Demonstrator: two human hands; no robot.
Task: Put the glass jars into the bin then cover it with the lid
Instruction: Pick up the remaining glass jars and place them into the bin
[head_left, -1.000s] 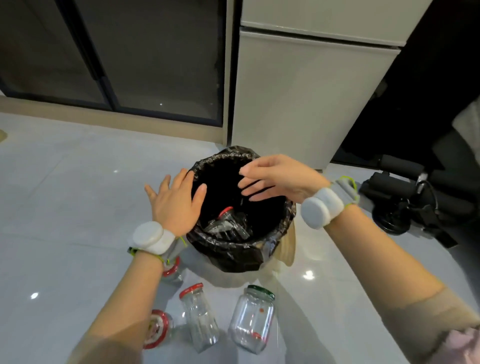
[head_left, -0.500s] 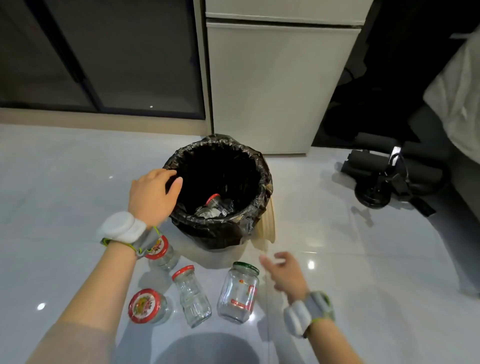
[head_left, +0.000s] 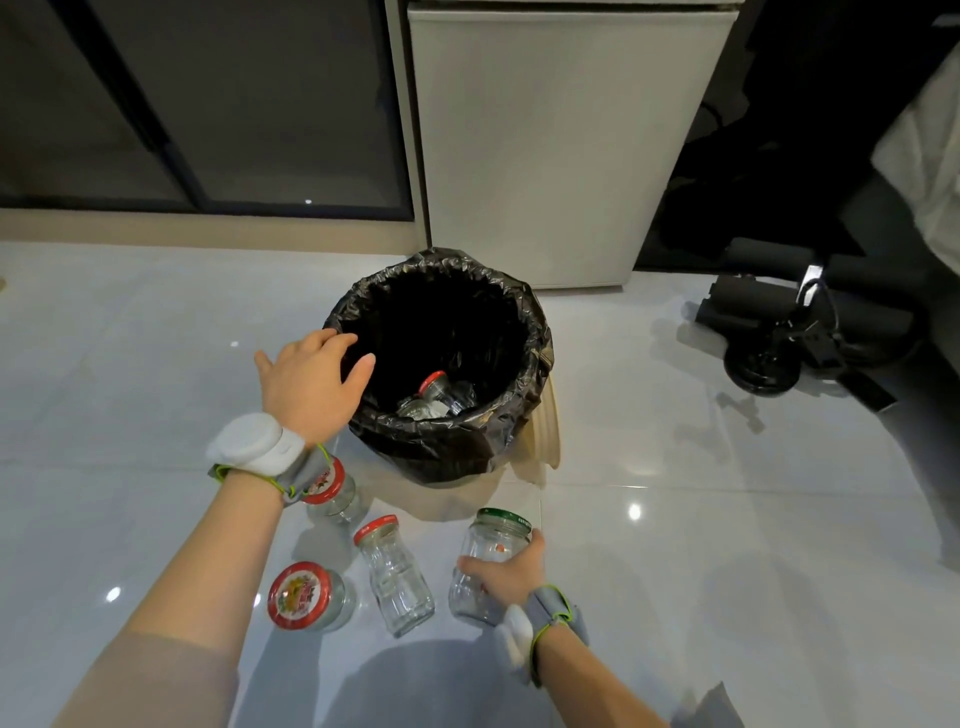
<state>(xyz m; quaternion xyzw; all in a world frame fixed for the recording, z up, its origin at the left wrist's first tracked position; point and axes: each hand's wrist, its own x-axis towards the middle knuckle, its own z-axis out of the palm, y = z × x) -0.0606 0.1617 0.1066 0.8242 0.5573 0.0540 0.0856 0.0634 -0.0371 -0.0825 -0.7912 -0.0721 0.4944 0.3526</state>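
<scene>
A round bin (head_left: 530, 364) lined with a black bag stands on the white floor, with a red-capped jar (head_left: 439, 391) and other glass inside. My left hand (head_left: 309, 382) rests on the bin's left rim, fingers curled over the edge. My right hand (head_left: 506, 574) is wrapped around a green-lidded glass jar (head_left: 491, 540) standing in front of the bin. Three red-lidded jars stand to its left: a tall narrow one (head_left: 395, 574), a wide one (head_left: 304, 597), and one (head_left: 332, 493) partly hidden by my left wrist. A cream lid (head_left: 545, 436) leans against the bin's right side.
A white cabinet (head_left: 545, 145) stands right behind the bin, dark glass doors (head_left: 208, 104) to its left. Black wheeled equipment (head_left: 779, 332) sits on the floor to the right.
My right hand left the bin opening, dropped to the floor and closed around the green-lidded jar. My left hand stayed at the bin's left rim. The view shifted back and down.
</scene>
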